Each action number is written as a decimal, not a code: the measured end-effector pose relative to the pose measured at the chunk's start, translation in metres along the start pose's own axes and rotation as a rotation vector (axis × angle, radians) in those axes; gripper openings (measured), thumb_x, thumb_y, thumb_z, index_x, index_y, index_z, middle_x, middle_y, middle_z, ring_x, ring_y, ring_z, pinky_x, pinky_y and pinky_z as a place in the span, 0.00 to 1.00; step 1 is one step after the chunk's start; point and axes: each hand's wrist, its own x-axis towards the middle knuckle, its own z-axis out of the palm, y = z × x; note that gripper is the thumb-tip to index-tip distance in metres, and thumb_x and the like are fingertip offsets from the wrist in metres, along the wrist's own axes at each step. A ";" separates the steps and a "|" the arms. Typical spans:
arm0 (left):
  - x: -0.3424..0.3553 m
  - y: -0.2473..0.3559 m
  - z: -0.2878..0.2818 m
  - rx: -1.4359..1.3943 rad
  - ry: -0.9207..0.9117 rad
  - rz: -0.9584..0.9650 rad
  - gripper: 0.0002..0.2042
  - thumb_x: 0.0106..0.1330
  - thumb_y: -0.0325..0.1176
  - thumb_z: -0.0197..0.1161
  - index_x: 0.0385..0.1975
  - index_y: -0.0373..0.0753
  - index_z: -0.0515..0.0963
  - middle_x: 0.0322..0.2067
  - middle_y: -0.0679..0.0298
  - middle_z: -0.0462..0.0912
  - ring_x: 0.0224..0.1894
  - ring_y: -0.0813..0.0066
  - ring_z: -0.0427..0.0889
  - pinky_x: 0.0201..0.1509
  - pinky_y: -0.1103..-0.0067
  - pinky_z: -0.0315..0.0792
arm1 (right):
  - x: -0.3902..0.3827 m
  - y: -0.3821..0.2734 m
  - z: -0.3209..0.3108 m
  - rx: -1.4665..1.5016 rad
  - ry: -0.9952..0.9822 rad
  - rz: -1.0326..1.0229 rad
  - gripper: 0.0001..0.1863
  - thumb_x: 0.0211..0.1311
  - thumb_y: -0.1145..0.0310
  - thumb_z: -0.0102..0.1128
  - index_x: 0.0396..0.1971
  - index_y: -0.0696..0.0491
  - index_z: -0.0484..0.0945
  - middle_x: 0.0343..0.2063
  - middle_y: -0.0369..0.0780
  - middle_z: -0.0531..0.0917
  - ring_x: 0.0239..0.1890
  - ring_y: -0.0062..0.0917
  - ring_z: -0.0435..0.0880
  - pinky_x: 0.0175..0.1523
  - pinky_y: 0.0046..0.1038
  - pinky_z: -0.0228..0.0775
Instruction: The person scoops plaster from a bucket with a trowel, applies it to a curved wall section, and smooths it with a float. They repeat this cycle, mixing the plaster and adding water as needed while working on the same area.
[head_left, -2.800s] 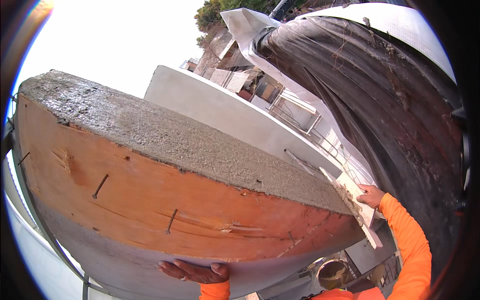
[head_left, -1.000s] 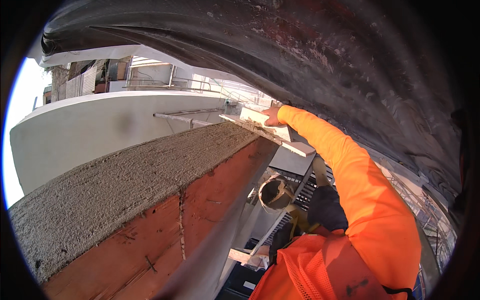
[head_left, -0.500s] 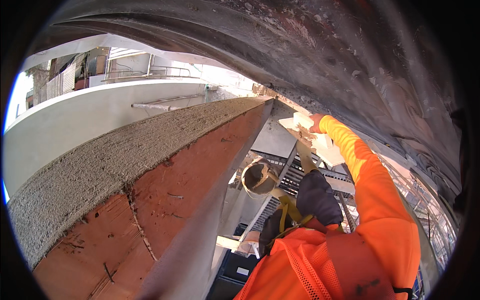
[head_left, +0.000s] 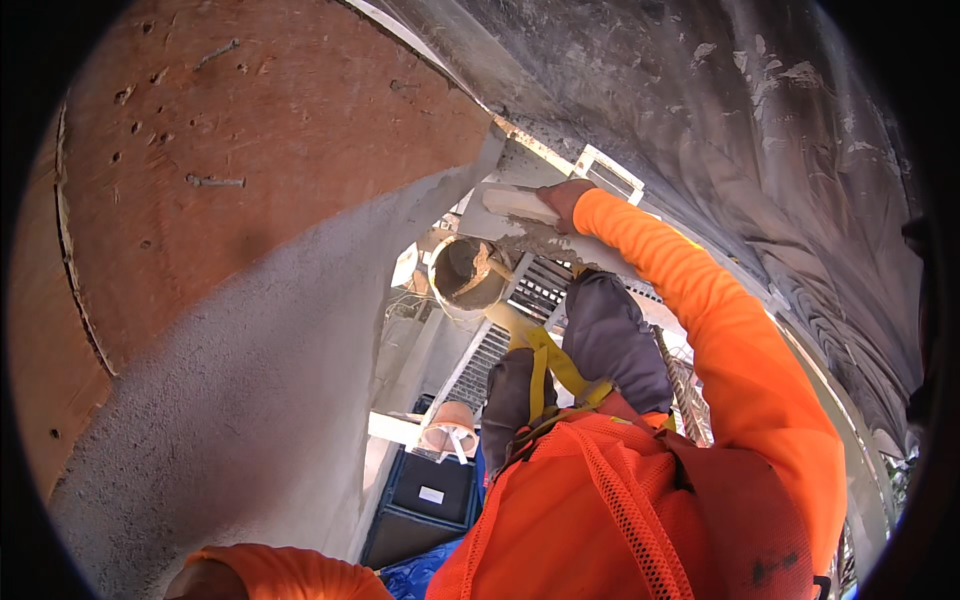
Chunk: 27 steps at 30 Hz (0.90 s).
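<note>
My right hand [head_left: 566,203] is closed around the block handle of a pale plastering float [head_left: 515,203]. Mortar is smeared on the float's board beside the fingers. It is held near the far end of a wall, over the walkway. My left hand [head_left: 205,581] only just enters at the lower left edge, close to the grey plastered face [head_left: 250,370] of that wall; its fingers are out of sight. Above the plaster runs a reddish wooden board [head_left: 300,130] with nails sticking out.
A round bucket [head_left: 466,277] with mortar and a tool inside stands below, by a metal grating walkway [head_left: 478,362]. Lower down are a small orange bucket [head_left: 449,428] and a dark crate [head_left: 432,488]. A dusty dark sheet [head_left: 720,130] hangs at upper right.
My view has swung down and left, toward the wall's side face. My right hand keeps the float, now turned differently. My left forearm and hand have come in at the lower left.
</note>
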 end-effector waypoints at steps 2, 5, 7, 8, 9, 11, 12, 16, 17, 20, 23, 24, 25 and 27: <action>-0.078 0.033 -0.001 -0.304 -0.204 0.132 0.23 0.75 0.30 0.54 0.65 0.24 0.66 0.63 0.42 0.72 0.67 0.48 0.73 0.71 0.58 0.72 | -0.001 -0.025 0.015 -0.193 0.122 -0.094 0.32 0.51 0.61 0.73 0.59 0.48 0.75 0.48 0.44 0.85 0.54 0.40 0.84 0.58 0.41 0.76; -0.221 0.097 0.012 -0.544 -0.985 -0.150 0.28 0.62 0.24 0.67 0.64 0.30 0.71 0.59 0.46 0.78 0.63 0.45 0.77 0.64 0.60 0.74 | -0.006 -0.064 0.040 -0.422 0.213 -0.247 0.21 0.57 0.59 0.69 0.52 0.43 0.79 0.50 0.36 0.83 0.59 0.34 0.80 0.60 0.39 0.72; -0.311 0.126 0.037 -0.695 -1.103 -0.222 0.30 0.60 0.30 0.71 0.64 0.31 0.71 0.59 0.47 0.76 0.58 0.46 0.79 0.61 0.63 0.75 | -0.006 -0.096 0.057 -0.499 0.265 -0.362 0.20 0.58 0.59 0.68 0.51 0.40 0.80 0.51 0.34 0.82 0.60 0.32 0.78 0.62 0.39 0.70; -0.348 0.133 0.042 -0.672 -1.199 -0.193 0.33 0.60 0.33 0.71 0.65 0.32 0.69 0.62 0.47 0.74 0.58 0.47 0.79 0.59 0.63 0.76 | -0.004 -0.113 0.064 -0.487 0.276 -0.428 0.18 0.59 0.58 0.66 0.51 0.38 0.80 0.50 0.32 0.81 0.59 0.30 0.77 0.61 0.39 0.68; -0.382 0.135 0.045 -0.628 -1.381 -0.171 0.35 0.59 0.36 0.72 0.67 0.33 0.67 0.64 0.48 0.72 0.57 0.47 0.80 0.58 0.62 0.77 | -0.002 -0.131 0.072 -0.498 0.298 -0.485 0.18 0.60 0.58 0.65 0.51 0.37 0.80 0.49 0.31 0.81 0.58 0.29 0.77 0.61 0.39 0.68; -0.436 0.137 0.049 -0.589 -1.320 -0.120 0.37 0.59 0.41 0.72 0.67 0.34 0.65 0.64 0.49 0.71 0.52 0.49 0.82 0.51 0.62 0.79 | 0.005 -0.161 0.087 -0.515 0.343 -0.602 0.18 0.60 0.59 0.63 0.52 0.37 0.80 0.49 0.31 0.81 0.57 0.29 0.77 0.60 0.39 0.68; -0.458 0.135 0.043 -0.545 -1.428 -0.112 0.38 0.59 0.43 0.72 0.66 0.34 0.65 0.63 0.50 0.71 0.49 0.50 0.84 0.48 0.62 0.80 | 0.010 -0.177 0.097 -0.477 0.356 -0.639 0.18 0.60 0.59 0.63 0.52 0.37 0.80 0.49 0.30 0.81 0.57 0.29 0.77 0.60 0.39 0.68; -0.520 0.109 0.019 -0.477 -1.613 -0.385 0.24 0.60 0.46 0.70 0.47 0.37 0.70 0.48 0.50 0.75 0.41 0.47 0.84 0.46 0.58 0.80 | 0.045 -0.227 0.132 -0.362 0.414 -0.715 0.19 0.60 0.61 0.62 0.52 0.39 0.79 0.49 0.33 0.80 0.57 0.30 0.77 0.61 0.40 0.68; -0.530 0.106 0.012 -0.444 -1.641 -0.366 0.24 0.60 0.46 0.70 0.47 0.36 0.70 0.48 0.50 0.75 0.42 0.47 0.84 0.46 0.58 0.80 | 0.047 -0.228 0.143 -0.344 0.392 -0.700 0.20 0.59 0.61 0.62 0.53 0.41 0.79 0.49 0.34 0.80 0.58 0.31 0.76 0.62 0.40 0.68; -0.561 0.080 0.003 -0.392 -1.650 -0.342 0.24 0.60 0.46 0.69 0.47 0.35 0.71 0.47 0.48 0.76 0.43 0.44 0.83 0.47 0.56 0.79 | 0.025 -0.240 0.207 -0.149 0.867 -0.656 0.26 0.57 0.62 0.64 0.57 0.48 0.77 0.57 0.40 0.77 0.65 0.37 0.72 0.69 0.43 0.64; -0.586 0.060 -0.007 -0.257 -1.819 -0.461 0.24 0.60 0.47 0.69 0.46 0.34 0.72 0.48 0.47 0.77 0.45 0.42 0.83 0.49 0.55 0.78 | 0.016 -0.222 0.276 0.127 0.607 -0.386 0.29 0.59 0.65 0.63 0.62 0.50 0.74 0.59 0.43 0.74 0.67 0.40 0.69 0.70 0.46 0.63; -0.594 0.055 -0.011 -0.254 -1.829 -0.478 0.24 0.60 0.47 0.69 0.45 0.34 0.73 0.47 0.46 0.78 0.45 0.42 0.83 0.49 0.55 0.78 | 0.023 -0.213 0.300 0.228 0.436 -0.275 0.30 0.60 0.67 0.62 0.64 0.51 0.72 0.60 0.44 0.73 0.67 0.41 0.69 0.70 0.47 0.63; -0.603 0.052 -0.013 -0.250 -1.837 -0.495 0.24 0.60 0.48 0.69 0.45 0.34 0.74 0.46 0.45 0.79 0.46 0.41 0.83 0.50 0.54 0.78 | 0.040 -0.202 0.321 0.149 0.316 -0.094 0.31 0.60 0.67 0.61 0.65 0.53 0.71 0.61 0.45 0.72 0.67 0.43 0.68 0.70 0.47 0.63; -0.622 0.052 -0.007 -0.210 -1.891 -0.539 0.24 0.59 0.49 0.69 0.43 0.33 0.75 0.45 0.43 0.81 0.46 0.40 0.83 0.50 0.54 0.77 | 0.089 -0.168 0.353 0.016 0.076 0.167 0.33 0.60 0.66 0.60 0.67 0.55 0.68 0.64 0.47 0.69 0.68 0.46 0.67 0.70 0.47 0.62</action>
